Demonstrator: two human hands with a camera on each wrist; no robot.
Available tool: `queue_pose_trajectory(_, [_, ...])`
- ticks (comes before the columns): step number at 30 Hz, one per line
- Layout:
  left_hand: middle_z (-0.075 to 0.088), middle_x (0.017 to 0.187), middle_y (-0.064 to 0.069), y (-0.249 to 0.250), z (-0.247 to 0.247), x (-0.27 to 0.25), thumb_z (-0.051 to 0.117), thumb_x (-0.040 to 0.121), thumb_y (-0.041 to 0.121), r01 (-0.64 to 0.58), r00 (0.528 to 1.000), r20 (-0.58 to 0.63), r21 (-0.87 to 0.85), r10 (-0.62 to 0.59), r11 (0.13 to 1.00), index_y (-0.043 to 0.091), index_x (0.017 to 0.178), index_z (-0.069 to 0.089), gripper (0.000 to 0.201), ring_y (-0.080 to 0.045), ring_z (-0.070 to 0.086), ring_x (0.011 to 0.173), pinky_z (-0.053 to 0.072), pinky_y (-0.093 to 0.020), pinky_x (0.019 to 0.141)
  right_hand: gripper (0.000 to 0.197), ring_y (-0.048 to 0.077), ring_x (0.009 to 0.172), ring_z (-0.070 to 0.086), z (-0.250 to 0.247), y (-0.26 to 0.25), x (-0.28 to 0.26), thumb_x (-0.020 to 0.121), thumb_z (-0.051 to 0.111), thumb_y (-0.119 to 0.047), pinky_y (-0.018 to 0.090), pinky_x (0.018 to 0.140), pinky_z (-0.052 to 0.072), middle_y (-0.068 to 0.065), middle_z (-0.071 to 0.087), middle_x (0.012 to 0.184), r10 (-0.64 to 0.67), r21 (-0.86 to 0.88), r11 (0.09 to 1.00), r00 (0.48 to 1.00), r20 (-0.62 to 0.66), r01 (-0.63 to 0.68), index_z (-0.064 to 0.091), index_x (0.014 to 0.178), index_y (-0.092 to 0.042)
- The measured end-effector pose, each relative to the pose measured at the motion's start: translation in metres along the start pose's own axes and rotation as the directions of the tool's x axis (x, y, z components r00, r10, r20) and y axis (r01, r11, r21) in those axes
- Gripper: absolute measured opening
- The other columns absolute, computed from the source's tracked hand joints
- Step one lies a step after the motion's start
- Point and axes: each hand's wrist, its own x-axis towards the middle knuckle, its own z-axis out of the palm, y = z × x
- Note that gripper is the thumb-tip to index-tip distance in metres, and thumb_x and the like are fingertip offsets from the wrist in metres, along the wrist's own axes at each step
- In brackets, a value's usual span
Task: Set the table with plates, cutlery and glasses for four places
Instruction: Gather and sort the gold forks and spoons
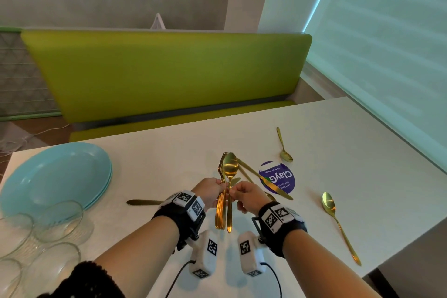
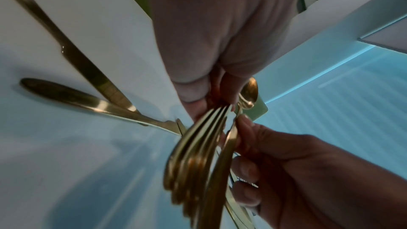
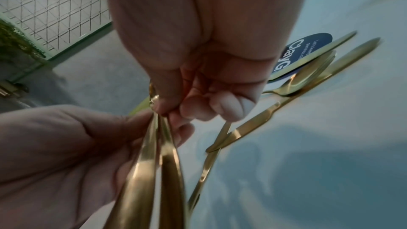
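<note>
My left hand (image 1: 220, 187) grips a bundle of several gold forks (image 1: 219, 210) by the handles, tines pointing away from me. My right hand (image 1: 233, 191) pinches the handle of a gold spoon (image 1: 230, 169) held against that bundle, above the white table (image 1: 169, 152). In the left wrist view the fork handles (image 2: 193, 159) fan out below my left hand's fingers (image 2: 193, 93), and the spoon bowl (image 2: 250, 91) shows behind them. A stack of teal plates (image 1: 55, 176) lies at the left. Clear glasses (image 1: 58, 220) stand in front of the stack.
Two gold knives (image 1: 263, 181) lie crossed over a round purple sticker (image 1: 283, 178). Another knife (image 1: 142, 202) lies left of my hands. Loose gold spoons lie at the far right (image 1: 285, 152) and near right (image 1: 338, 222). A green bench (image 1: 164, 70) runs behind the table.
</note>
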Motion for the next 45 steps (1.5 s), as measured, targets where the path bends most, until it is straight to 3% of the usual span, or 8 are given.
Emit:
queue_pose_trajectory(6, [0.063,0.083,-0.010,-0.003,0.002,0.005,0.046,0.097,0.015,0.005,1.000,-0.017,0.045,-0.005,0.999,0.010,0.087,0.056,0.015,-0.027,0.064,0.089,0.052,-0.044,0.093,0.016,0.009,0.052,0.049,0.004,0.001,0.009,0.094,0.054,-0.021,0.021,0.050,0.040,-0.003,0.063,0.075,0.026,-0.016,1.000,0.999,-0.039,-0.026,0.054,0.079,-0.022])
queue_pose_trajectory(10, [0.061,0.080,-0.009,0.001,0.004,0.008,0.044,0.098,0.014,0.013,1.000,-0.020,0.036,-0.013,0.999,0.006,0.100,0.054,0.013,-0.018,0.063,0.075,0.055,-0.035,0.077,0.014,0.010,0.049,0.048,0.002,-0.001,0.015,0.093,0.056,-0.020,0.021,0.048,0.039,-0.001,0.064,0.072,0.030,0.016,0.999,0.999,-0.035,-0.029,0.055,0.080,-0.020])
queue_pose_trajectory(23, [0.053,0.067,-0.008,0.008,-0.005,0.021,0.036,0.100,0.010,0.093,0.984,-0.142,-0.096,-0.106,0.991,0.003,0.080,0.052,0.026,-0.015,0.047,0.056,0.041,-0.024,0.053,0.019,0.006,0.063,0.054,-0.035,-0.009,0.044,0.086,0.066,-0.032,0.018,0.059,0.047,-0.006,0.067,0.079,0.074,-0.213,0.972,0.988,-0.134,-0.102,0.059,0.070,-0.023])
queue_pose_trajectory(28, [0.053,0.072,-0.006,0.011,-0.009,0.025,0.036,0.100,0.009,0.096,0.983,-0.144,-0.146,-0.117,0.985,0.007,0.087,0.051,0.019,-0.014,0.049,0.061,0.044,-0.025,0.058,0.020,0.019,0.097,0.063,-0.034,-0.012,0.062,0.091,0.058,-0.026,0.027,0.084,0.051,0.006,0.067,0.108,0.099,-0.459,0.864,0.964,-0.248,-0.207,0.067,0.102,-0.012])
queue_pose_trajectory(32, [0.055,0.076,-0.009,0.013,-0.018,0.028,0.043,0.098,0.009,0.088,0.983,-0.141,-0.210,-0.119,0.974,0.005,0.086,0.052,0.015,-0.018,0.050,0.063,0.045,-0.031,0.069,0.026,0.024,0.099,0.064,-0.045,-0.004,0.072,0.093,0.052,-0.020,0.027,0.070,0.045,0.011,0.067,0.108,0.165,-0.620,0.705,0.930,-0.329,-0.344,0.061,0.111,-0.003])
queue_pose_trajectory(36, [0.055,0.075,-0.010,0.013,-0.022,0.028,0.046,0.096,0.002,0.076,0.980,-0.154,-0.278,-0.123,0.958,0.003,0.085,0.054,0.014,-0.017,0.050,0.061,0.046,-0.027,0.065,0.027,0.024,0.097,0.065,-0.047,0.011,0.080,0.091,0.057,-0.022,0.028,0.073,0.049,0.010,0.067,0.108,0.238,-0.657,0.641,0.917,-0.320,-0.396,0.063,0.110,-0.004])
queue_pose_trajectory(40, [0.056,0.073,-0.010,0.013,-0.022,0.028,0.047,0.095,0.000,0.075,0.983,-0.138,-0.309,-0.123,0.948,0.004,0.085,0.057,0.014,-0.018,0.050,0.059,0.044,-0.028,0.061,0.024,0.023,0.085,0.061,-0.047,0.017,0.084,0.093,0.050,-0.015,0.027,0.072,0.050,0.010,0.067,0.106,0.227,-0.687,0.622,0.926,-0.301,-0.376,0.062,0.109,-0.002])
queue_pose_trajectory(45, [0.057,0.073,-0.007,0.017,-0.019,0.032,0.047,0.096,0.004,0.077,0.968,-0.217,-0.223,-0.127,0.972,0.005,0.083,0.059,0.018,-0.016,0.050,0.061,0.045,-0.028,0.062,0.026,0.023,0.100,0.064,-0.059,0.011,0.082,0.093,0.052,-0.020,0.025,0.069,0.045,0.010,0.066,0.110,0.162,-0.777,0.556,0.956,-0.246,-0.295,0.061,0.111,-0.004])
